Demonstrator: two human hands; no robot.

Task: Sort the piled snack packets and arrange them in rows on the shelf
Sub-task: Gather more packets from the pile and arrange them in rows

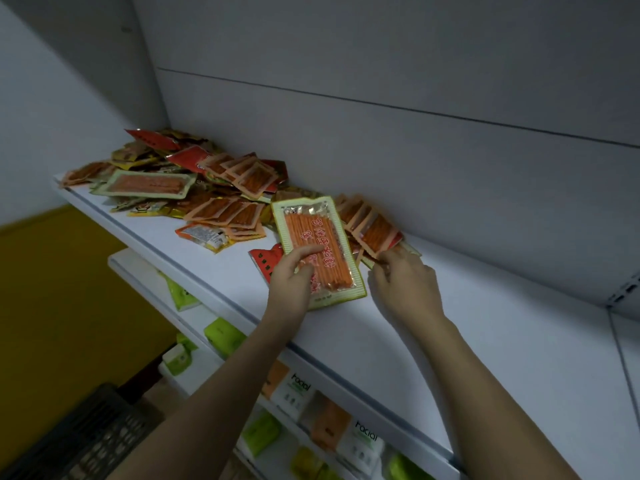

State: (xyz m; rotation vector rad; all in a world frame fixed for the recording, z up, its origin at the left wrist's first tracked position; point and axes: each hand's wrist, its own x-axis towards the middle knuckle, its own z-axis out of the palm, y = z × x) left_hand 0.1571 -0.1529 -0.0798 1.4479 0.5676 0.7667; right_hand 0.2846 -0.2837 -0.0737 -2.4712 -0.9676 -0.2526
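Lying lengthwise front-to-back: green-bordered packet (317, 252)

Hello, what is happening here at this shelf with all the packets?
A person is sorting snack packets on a white shelf. The left hand holds a large green-edged packet of orange sticks. The right hand pinches at a fanned row of small orange packets by the back wall. A mixed pile still lies unsorted at the left.

Both forearms reach up and forward; left hand (294, 275) grips with thumb laid across on top, right hand (403, 282) pinches with curled fingertips.
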